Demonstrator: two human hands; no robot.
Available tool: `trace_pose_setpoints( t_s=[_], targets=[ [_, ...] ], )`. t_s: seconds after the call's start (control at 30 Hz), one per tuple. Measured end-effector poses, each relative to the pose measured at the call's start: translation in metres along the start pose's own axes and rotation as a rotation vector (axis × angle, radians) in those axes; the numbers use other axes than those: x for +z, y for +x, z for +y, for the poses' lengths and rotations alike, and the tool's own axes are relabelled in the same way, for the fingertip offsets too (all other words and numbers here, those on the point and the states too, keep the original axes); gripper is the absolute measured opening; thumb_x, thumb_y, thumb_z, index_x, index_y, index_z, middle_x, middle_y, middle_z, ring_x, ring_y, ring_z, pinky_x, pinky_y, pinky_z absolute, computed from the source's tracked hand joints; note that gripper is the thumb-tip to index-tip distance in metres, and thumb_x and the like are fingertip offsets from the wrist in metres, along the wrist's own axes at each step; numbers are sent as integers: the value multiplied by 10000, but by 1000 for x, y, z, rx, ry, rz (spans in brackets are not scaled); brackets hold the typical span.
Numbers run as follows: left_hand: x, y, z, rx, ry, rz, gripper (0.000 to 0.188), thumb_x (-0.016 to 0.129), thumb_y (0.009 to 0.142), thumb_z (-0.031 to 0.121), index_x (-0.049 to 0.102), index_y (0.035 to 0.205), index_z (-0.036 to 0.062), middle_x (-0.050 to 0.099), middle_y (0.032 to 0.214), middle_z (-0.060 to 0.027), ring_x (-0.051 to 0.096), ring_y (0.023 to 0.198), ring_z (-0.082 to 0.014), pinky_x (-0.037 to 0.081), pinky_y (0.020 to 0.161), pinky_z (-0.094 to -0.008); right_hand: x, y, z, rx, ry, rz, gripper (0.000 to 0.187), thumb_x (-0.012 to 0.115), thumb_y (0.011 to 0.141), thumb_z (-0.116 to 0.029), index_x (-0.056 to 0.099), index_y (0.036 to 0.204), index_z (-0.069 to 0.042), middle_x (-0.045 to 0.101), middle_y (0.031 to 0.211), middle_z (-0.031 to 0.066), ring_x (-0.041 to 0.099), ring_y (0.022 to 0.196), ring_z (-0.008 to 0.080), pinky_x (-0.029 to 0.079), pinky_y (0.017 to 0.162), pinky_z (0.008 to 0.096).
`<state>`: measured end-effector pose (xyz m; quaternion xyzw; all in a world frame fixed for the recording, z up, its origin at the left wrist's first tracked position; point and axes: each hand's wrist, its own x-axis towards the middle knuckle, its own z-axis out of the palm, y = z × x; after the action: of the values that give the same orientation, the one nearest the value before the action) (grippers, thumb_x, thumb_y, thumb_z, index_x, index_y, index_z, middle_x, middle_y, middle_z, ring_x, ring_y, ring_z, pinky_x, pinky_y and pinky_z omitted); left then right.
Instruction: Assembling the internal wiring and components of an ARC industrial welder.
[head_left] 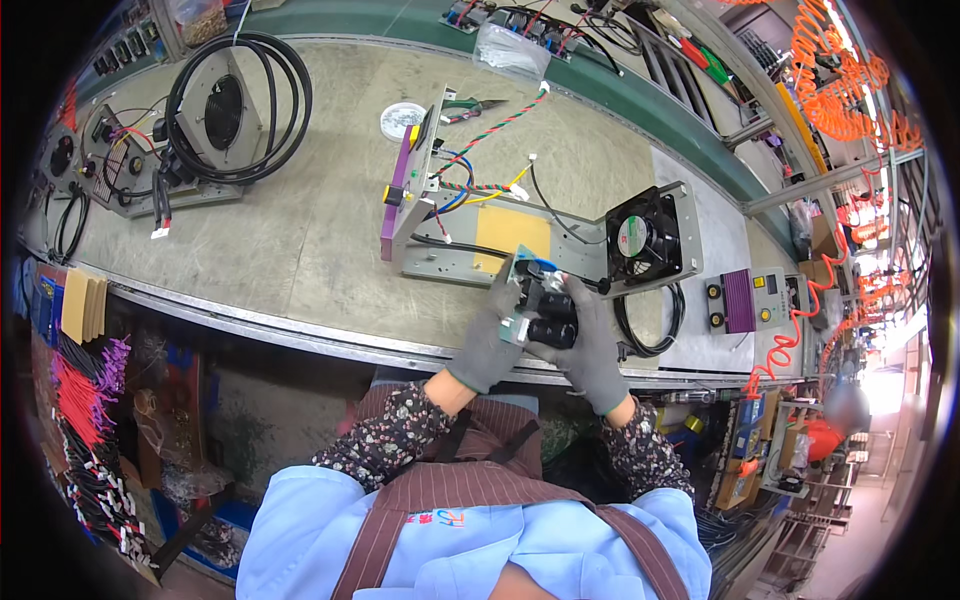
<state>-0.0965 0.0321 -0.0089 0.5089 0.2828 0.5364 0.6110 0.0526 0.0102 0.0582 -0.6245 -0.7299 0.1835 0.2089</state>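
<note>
Between my two grey-gloved hands is a circuit board [518, 327] with black cylindrical capacitors [553, 318] on it. My left hand [490, 335] grips the board's left edge, and my right hand [592, 350] wraps round the capacitor side. Just beyond lies an open metal chassis [440, 262] with a yellow pad [515, 232] on its base. A black fan [645, 237] is mounted at its right end. At its left end stands a purple-edged front panel [398, 190], from which red-green, blue and yellow wires [480, 190] trail.
Green-handled pliers [465, 108] and a round white dish [402, 121] lie behind the chassis. Another fan unit with coiled black cable [290, 110] stands at the left. A purple-sided unit [745, 300] sits at the right, near an orange coiled hose [785, 350]. Wire bundles [85, 400] hang below the bench's left end.
</note>
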Motion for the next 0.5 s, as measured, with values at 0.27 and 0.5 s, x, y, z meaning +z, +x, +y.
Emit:
trace_pose_setpoints(
  t_s=[0.27, 0.5],
  targets=[
    [-46, 62, -25, -92, 246, 319, 397, 519, 949, 251, 513, 1285, 40, 585, 1181, -189, 600, 1046, -265, 465, 900, -365, -9, 77, 30, -198, -191, -50, 805, 833, 544, -82, 509, 1278, -140, 573, 1110, 101, 530, 1018, 305, 444, 879, 386],
    [-86, 97, -43, -38, 888, 219, 273, 546, 886, 280, 651, 927, 32, 642, 799, -192, 628, 750, -354, 488, 649, -427, 4, 120, 39, -273, -299, -133, 714, 799, 628, -198, 517, 1284, -204, 579, 1075, 108, 533, 979, 325, 458, 851, 410]
  ],
)
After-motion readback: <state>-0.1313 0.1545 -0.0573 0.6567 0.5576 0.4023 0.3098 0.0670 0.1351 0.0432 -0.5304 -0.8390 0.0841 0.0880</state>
